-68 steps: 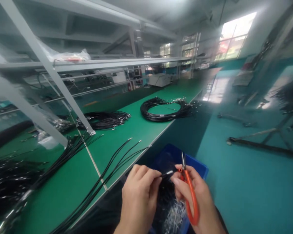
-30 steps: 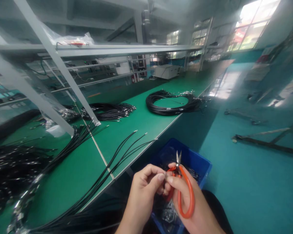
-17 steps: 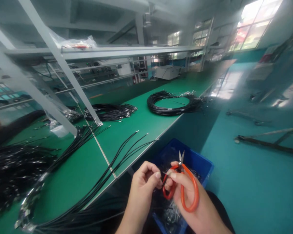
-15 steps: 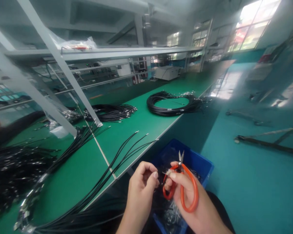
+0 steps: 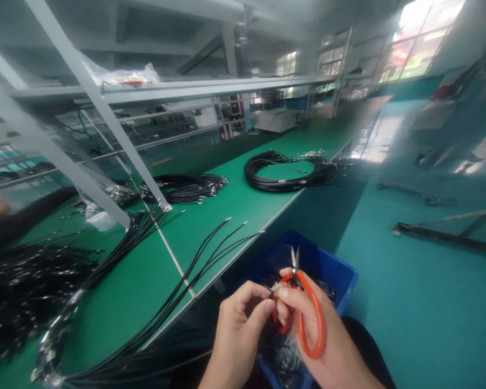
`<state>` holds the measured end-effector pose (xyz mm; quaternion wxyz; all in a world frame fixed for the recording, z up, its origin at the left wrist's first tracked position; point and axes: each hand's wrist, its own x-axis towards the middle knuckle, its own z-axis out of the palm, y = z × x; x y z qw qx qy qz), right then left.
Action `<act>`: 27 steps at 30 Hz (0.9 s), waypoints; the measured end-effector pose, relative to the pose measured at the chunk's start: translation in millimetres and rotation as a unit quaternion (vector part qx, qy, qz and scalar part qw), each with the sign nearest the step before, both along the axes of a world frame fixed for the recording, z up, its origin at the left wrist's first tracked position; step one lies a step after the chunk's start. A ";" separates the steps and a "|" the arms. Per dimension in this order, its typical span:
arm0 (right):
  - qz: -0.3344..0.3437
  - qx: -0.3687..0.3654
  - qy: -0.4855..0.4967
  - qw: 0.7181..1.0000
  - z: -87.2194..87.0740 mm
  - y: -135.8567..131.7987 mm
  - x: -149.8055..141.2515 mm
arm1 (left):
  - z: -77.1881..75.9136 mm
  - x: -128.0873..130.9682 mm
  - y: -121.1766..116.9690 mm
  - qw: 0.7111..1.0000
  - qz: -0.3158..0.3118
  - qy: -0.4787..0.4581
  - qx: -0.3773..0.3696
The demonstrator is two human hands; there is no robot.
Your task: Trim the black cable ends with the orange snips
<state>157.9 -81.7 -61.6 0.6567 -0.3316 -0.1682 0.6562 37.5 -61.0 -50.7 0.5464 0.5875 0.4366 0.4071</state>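
My right hand point(image 5: 324, 346) grips small orange-handled snips point(image 5: 303, 316), their short metal blades pointing up and slightly apart. My left hand point(image 5: 241, 329) is pinched, thumb and forefinger pressed against the right hand's fingertips on a tiny silvery piece I cannot make out. Both hands hover over a blue plastic bin point(image 5: 332, 270) that holds black and silvery scraps. Several black cables point(image 5: 194, 265) run across the green bench point(image 5: 243, 205) toward my hands.
A coil of black cables point(image 5: 291, 173) lies far on the bench, a second bundle point(image 5: 186, 186) to its left, and a tangled pile point(image 5: 28, 281) at near left. Grey shelf struts point(image 5: 101, 113) slant over the bench. Teal floor lies to the right.
My left hand closed its pinch again and met the right fingertips. The snips tilted slightly more upright. The view shifted a little.
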 end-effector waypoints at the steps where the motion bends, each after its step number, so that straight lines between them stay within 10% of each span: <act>1: -0.013 0.005 -0.021 1.000 0.2 1.2 0.7 | -2.6 -1.1 1.2 1.000 -0.003 -0.011 -0.017; 21: -0.184 0.038 -0.320 0.929 2.4 0.7 -5.1 | -8.4 0.2 7.2 0.992 0.026 -0.078 -0.094; 27: -0.234 0.137 -0.527 0.805 -11.1 1.3 -6.4 | -5.6 2.5 1.6 0.997 0.026 -0.036 -0.062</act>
